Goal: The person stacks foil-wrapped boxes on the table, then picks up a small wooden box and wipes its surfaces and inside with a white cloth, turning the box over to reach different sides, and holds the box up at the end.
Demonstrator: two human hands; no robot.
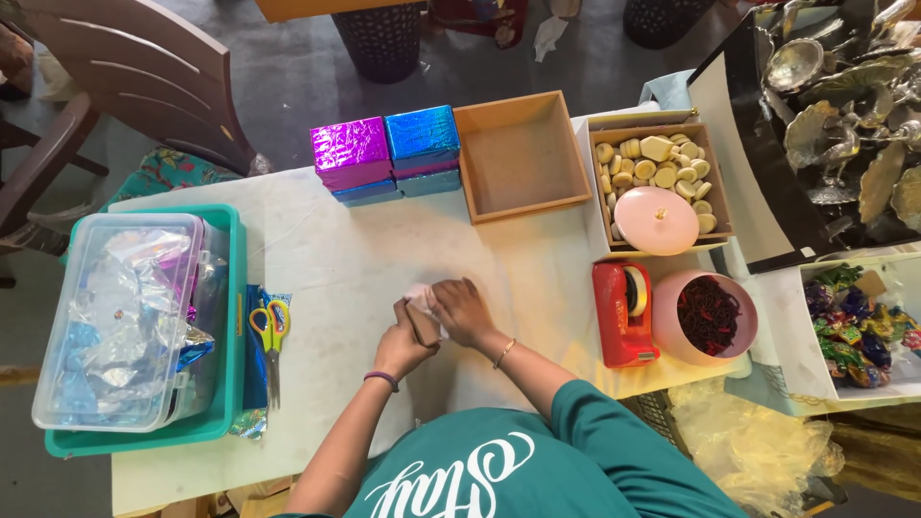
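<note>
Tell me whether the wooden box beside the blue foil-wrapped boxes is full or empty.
Empty. The wooden box sits open-topped on the table, and its bare flat bottom shows from wall to wall, with nothing lying inside.

On the white-covered table, the yellow-handled scissors lie left of both hands, beside the clear plastic bin. The red tape dispenser sits right; the empty wooden tray lies far.

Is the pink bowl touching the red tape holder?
Touching. In the head view, the pink bowl's rim meets the red tape holder's right edge, with no tablecloth showing between them.
</note>
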